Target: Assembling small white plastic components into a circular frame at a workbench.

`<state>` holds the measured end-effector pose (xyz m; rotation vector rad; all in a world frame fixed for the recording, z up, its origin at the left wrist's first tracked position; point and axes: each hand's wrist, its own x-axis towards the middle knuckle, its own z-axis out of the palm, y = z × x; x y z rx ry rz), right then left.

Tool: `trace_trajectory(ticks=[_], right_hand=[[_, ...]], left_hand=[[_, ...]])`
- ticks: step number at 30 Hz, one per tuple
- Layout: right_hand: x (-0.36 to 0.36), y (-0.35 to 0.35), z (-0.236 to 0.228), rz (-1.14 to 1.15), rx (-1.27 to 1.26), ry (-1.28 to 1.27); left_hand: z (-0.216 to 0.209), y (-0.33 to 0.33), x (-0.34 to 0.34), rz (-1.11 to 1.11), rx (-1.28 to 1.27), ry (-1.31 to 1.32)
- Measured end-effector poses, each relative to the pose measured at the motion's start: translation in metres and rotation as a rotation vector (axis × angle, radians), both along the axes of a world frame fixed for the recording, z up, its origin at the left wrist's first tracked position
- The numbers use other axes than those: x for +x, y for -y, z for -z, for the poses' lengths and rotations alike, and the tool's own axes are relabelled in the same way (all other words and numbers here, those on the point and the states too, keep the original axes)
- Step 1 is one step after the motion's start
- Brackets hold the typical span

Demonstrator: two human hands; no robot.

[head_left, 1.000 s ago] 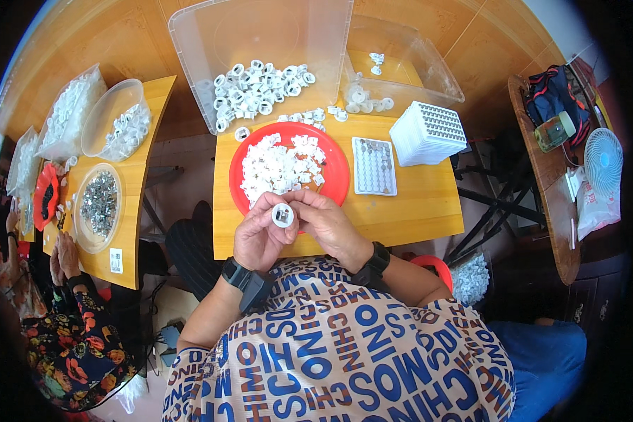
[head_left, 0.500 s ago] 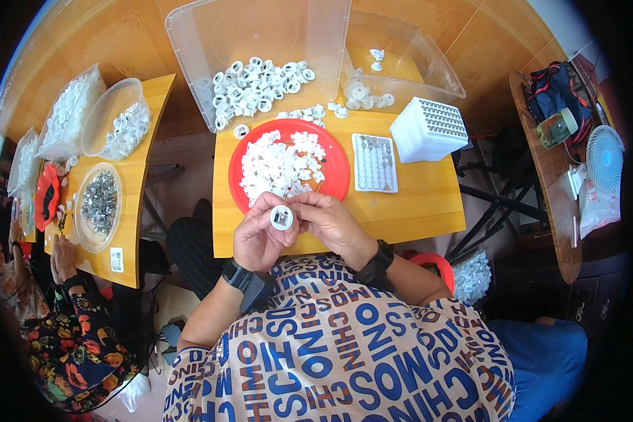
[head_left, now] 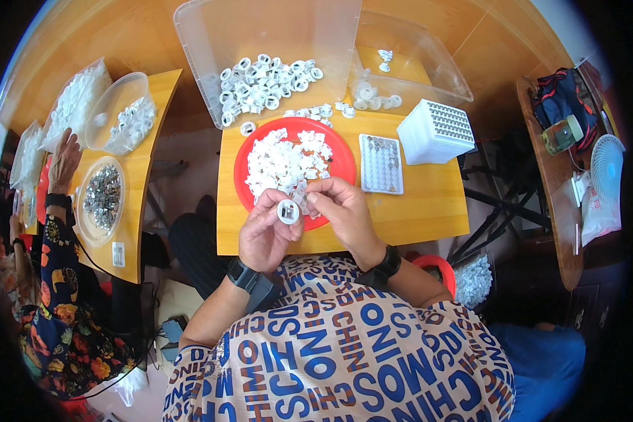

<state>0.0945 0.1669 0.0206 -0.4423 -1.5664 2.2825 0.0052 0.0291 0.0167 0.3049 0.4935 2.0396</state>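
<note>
Between the fingers of my left hand (head_left: 264, 235) is a round white plastic part (head_left: 288, 212) with a dark-and-metal centre that faces up. Just to its right, my right hand (head_left: 348, 219) has thumb and forefinger pinched together; whatever they grip is too small to make out. Both hands hover over the near rim of a red plate (head_left: 342, 158), which carries a heap of small white plastic pieces (head_left: 278, 165). Right of the plate lies a white tray (head_left: 380, 179) with rows of round pockets, some filled with small metal-coloured pieces.
A stack of white trays (head_left: 429, 144) stands at the right. Behind the plate, a clear bin (head_left: 316, 35) holds many round white parts, beside another clear bin (head_left: 446, 81). At the left table, a co-worker's hand (head_left: 65, 162) is near a bowl of metal pieces (head_left: 102, 197).
My right hand has drawn a little away from the round part, to the right. The co-worker's hand has moved from the table's near edge up toward the bags. The view has shifted slightly.
</note>
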Motion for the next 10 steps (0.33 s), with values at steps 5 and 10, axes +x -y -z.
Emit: trace_trajectory(ticks=[5, 10], right_hand=[[0.001, 0.008, -0.021, 0.187, 0.606, -0.146], [0.002, 0.012, -0.022, 0.182, 0.836, -0.204]], left_hand=[[0.0, 0.001, 0.001, -0.058, -0.041, -0.078], [0.006, 0.001, 0.0, -0.076, -0.074, -0.106]])
